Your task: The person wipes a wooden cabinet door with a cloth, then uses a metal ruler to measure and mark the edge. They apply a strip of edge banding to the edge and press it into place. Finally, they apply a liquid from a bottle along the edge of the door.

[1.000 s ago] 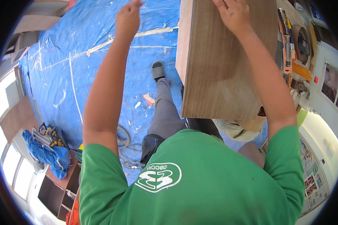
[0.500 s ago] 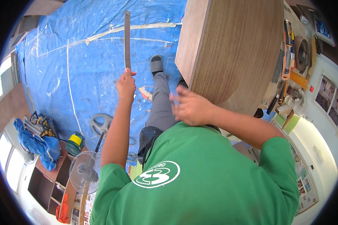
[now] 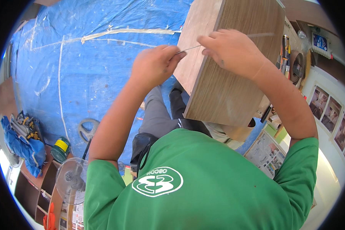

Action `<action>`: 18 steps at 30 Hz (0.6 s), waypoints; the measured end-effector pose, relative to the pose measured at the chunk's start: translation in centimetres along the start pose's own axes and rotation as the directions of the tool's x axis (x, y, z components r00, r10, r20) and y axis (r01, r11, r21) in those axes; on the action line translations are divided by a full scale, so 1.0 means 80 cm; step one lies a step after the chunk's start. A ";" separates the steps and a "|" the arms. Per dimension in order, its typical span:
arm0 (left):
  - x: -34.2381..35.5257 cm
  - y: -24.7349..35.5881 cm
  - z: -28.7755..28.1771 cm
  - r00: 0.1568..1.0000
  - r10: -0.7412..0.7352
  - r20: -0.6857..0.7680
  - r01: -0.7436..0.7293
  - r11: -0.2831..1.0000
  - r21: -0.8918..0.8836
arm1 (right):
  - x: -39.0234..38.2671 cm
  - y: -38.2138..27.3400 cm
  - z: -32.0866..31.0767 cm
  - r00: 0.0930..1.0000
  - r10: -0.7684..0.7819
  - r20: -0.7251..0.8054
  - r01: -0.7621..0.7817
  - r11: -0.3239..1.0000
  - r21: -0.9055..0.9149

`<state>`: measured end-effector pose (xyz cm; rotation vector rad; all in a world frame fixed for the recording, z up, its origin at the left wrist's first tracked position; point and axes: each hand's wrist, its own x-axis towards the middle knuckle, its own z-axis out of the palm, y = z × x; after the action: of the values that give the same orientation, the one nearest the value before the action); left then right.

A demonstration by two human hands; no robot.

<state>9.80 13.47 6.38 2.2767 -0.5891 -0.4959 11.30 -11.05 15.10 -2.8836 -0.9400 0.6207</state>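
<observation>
A long thin steel ruler [image 3: 191, 48] runs nearly edge-on between my two hands, above the corner of a wood-grain panel box [image 3: 234, 88]. My left hand [image 3: 156, 65] is closed on its left part, over the blue sheet and next to the box's pale side. With thumb and fingers, my right hand [image 3: 234, 53] pinches it farther right, over the brown wood-grain face. A blurred pale streak past the right hand looks like the ruler's other end. Whether the ruler touches the wood, I cannot tell.
Taped blue sheeting [image 3: 92, 76] covers the floor. At the left are a green can with a yellow band [image 3: 60, 150], a fan [image 3: 71, 176] and an open shelf unit [image 3: 30, 191]. Hand tools [image 3: 285, 53] and a tape roll [image 3: 297, 67] lie right of the box.
My left hand has brought the ruler up and right from over the blue sheet, turning it crosswise. The right hand has risen over the box and taken hold of it too.
</observation>
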 end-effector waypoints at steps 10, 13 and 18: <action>-0.025 0.047 0.169 0.976 0.161 -0.147 -0.176 0.979 -0.099 | 0.041 0.184 0.022 0.899 0.411 -0.152 -0.421 0.906 -0.041; -0.039 0.064 0.196 0.996 0.050 -0.076 -0.065 0.975 -0.212 | 0.071 0.207 0.018 0.838 0.544 -0.043 -0.540 0.816 -0.206; -0.042 0.059 0.203 0.992 0.009 -0.129 -0.048 0.952 -0.302 | 0.079 0.196 0.014 0.841 0.538 -0.067 -0.533 0.798 -0.282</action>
<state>-2.42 3.35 -0.42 1.9857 -0.4472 -0.3944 24.20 -20.26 9.21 -3.4383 -0.1930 0.5669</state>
